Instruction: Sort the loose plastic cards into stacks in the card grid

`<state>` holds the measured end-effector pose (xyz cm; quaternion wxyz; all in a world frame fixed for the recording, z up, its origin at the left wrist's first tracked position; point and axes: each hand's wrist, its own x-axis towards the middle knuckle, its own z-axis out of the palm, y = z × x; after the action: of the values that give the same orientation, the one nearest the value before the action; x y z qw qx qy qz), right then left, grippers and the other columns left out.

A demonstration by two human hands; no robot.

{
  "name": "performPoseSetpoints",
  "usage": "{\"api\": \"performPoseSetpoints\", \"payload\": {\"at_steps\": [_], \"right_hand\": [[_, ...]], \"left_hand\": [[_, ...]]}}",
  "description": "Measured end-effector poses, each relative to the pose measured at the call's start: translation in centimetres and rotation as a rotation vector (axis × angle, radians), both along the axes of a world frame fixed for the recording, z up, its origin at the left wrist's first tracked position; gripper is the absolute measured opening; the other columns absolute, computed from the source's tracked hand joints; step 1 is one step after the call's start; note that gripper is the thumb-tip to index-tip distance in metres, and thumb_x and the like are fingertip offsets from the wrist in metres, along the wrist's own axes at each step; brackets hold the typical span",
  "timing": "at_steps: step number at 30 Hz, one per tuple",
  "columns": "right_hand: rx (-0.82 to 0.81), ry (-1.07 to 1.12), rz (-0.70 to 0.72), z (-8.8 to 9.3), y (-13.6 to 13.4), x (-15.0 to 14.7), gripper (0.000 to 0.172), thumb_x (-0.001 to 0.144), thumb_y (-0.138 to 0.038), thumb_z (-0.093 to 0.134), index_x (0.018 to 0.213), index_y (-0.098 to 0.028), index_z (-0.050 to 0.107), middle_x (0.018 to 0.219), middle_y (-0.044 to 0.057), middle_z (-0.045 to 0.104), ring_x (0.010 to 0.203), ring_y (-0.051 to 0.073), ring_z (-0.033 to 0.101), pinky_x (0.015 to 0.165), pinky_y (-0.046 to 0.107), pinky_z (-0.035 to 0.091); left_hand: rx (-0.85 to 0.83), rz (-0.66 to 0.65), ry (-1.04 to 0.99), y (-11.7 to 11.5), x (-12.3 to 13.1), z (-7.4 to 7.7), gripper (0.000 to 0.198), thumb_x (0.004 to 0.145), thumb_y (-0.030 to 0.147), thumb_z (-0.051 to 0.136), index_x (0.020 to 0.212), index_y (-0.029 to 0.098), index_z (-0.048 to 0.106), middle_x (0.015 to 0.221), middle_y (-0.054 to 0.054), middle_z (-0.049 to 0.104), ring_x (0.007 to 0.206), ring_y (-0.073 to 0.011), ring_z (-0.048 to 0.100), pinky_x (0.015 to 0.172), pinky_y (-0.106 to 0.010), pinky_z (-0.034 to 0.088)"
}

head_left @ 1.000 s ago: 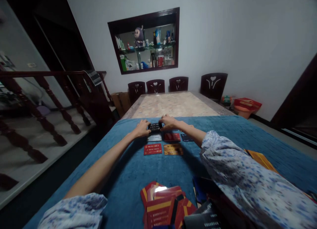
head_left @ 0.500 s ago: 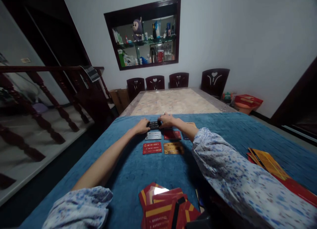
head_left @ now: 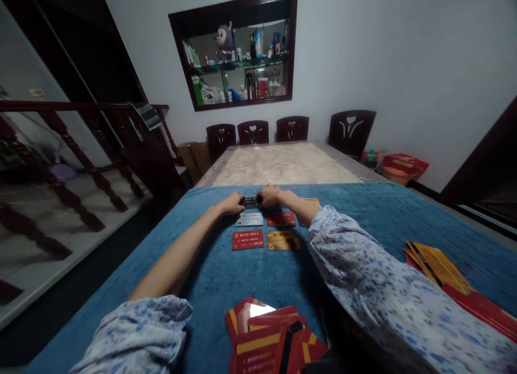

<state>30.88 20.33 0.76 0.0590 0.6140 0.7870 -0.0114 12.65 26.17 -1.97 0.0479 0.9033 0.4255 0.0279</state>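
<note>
A black card (head_left: 251,202) with pale print lies at the far end of the laid-out cards on the blue cloth (head_left: 210,288). My left hand (head_left: 233,202) grips its left end with fingers closed, and my right hand (head_left: 270,194) holds its right end the same way. Just nearer to me are a white card (head_left: 249,219) and a red card (head_left: 281,219). Closer still lie another red card (head_left: 247,240) and a gold card (head_left: 283,240) side by side. My right forearm partly hides an orange-edged card (head_left: 310,202) and a dark one below it.
A loose pile of red and yellow cards (head_left: 266,339) lies close in front of me. More gold cards (head_left: 438,261) and red packets (head_left: 480,306) are on the right. Several dark chairs (head_left: 292,130) stand beyond the marble-patterned table top (head_left: 278,164); a wooden railing (head_left: 76,107) runs along the left.
Both hands stay at the ends of the black card, which seems to have shifted slightly away from me. My right forearm has moved slightly left; the view has tilted a little.
</note>
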Motion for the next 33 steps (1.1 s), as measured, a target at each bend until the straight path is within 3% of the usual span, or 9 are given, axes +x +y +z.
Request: {"api": "performPoseSetpoints", "payload": {"at_steps": [5,12,20,24,29,33], "right_hand": [[0.010,-0.011,0.004,-0.3,0.1,-0.1,0.041,0.080,-0.034,0.061,0.118,-0.021,0.069,0.133,0.015,0.061,0.127,0.037,0.047,0.093,0.047,0.049],[0.027,-0.021,0.028,-0.3,-0.2,0.1,0.045,0.079,-0.035,0.062,0.121,-0.020,0.067,0.130,0.016,0.061,0.126,0.037,0.046,0.094,0.048,0.047],[0.088,-0.001,0.063,0.4,-0.9,1.1,0.056,0.080,-0.036,0.064,0.134,-0.020,0.060,0.137,0.018,0.055,0.129,0.038,0.041,0.098,0.054,0.042],[0.177,0.045,0.093,1.1,-2.3,1.8,0.053,0.085,-0.034,0.061,0.135,-0.020,0.058,0.134,0.017,0.057,0.126,0.036,0.043,0.097,0.050,0.040],[0.262,0.059,0.140,1.7,-5.0,2.3,0.029,0.092,-0.031,0.054,0.112,-0.018,0.070,0.117,0.015,0.066,0.114,0.031,0.049,0.088,0.040,0.038],[0.326,0.064,0.157,1.6,-7.1,2.6,0.025,0.093,-0.026,0.051,0.101,-0.015,0.072,0.105,0.015,0.069,0.105,0.029,0.050,0.081,0.037,0.035]], "left_hand": [[-0.015,0.010,0.012,0.3,0.0,-0.2,0.039,0.073,0.020,0.059,0.111,0.016,0.065,0.113,-0.010,0.064,0.103,-0.0242,0.061,0.093,-0.031,0.050],[-0.012,0.030,0.010,-0.2,-0.3,-0.4,0.060,0.076,0.022,0.059,0.136,0.016,0.051,0.130,-0.012,0.059,0.120,-0.0266,0.056,0.104,-0.032,0.044],[-0.021,0.035,-0.037,-0.3,-0.7,-0.5,0.068,0.075,0.022,0.062,0.141,0.014,0.047,0.131,-0.013,0.058,0.122,-0.0291,0.055,0.107,-0.036,0.043],[-0.005,0.042,-0.162,-1.0,-1.4,-0.6,0.065,0.074,0.018,0.060,0.139,0.014,0.049,0.131,-0.014,0.057,0.118,-0.0285,0.056,0.105,-0.039,0.044],[0.054,0.079,-0.259,-3.0,-2.2,-0.5,0.054,0.077,0.015,0.054,0.131,0.019,0.053,0.131,-0.012,0.054,0.122,-0.0276,0.051,0.103,-0.043,0.043],[0.124,0.098,-0.269,-5.2,-2.2,-0.1,0.034,0.081,0.017,0.052,0.114,0.019,0.059,0.123,-0.012,0.055,0.121,-0.0302,0.048,0.100,-0.049,0.042]]}}
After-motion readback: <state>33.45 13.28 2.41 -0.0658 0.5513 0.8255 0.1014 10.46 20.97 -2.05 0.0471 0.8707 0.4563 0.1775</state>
